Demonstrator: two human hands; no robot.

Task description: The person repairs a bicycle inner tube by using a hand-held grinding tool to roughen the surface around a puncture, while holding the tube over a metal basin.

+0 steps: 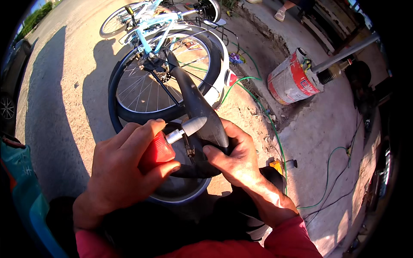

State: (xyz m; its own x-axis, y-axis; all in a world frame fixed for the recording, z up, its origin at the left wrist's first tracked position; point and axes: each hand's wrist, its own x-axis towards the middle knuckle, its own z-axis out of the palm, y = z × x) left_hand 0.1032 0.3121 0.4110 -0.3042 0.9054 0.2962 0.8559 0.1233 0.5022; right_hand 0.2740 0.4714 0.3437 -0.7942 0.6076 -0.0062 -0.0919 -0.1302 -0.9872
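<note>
My left hand [122, 165] is closed around a red-handled tool [158, 150] with a metal shank and a grey cone-shaped tip [194, 125]. That tip rests against or very close to a black bicycle inner tube [193, 92]; I cannot tell which. Gripping the tube from the right, my right hand [236, 157] has its thumb on top and its other fingers mostly hidden behind. A valve stem [189, 149] shows on the tube just below the tip. The tube runs up toward the wheel [137, 92] of a light blue bicycle [148, 32] lying on the ground.
Under my hands stands a round basin [202, 191]. A red and white bucket [292, 79] sits on the right, with a grey pole beside it. A green cord [275, 133] snakes across the ground. At far left is a parked car [10, 94]; a person's foot [280, 15] shows at the top.
</note>
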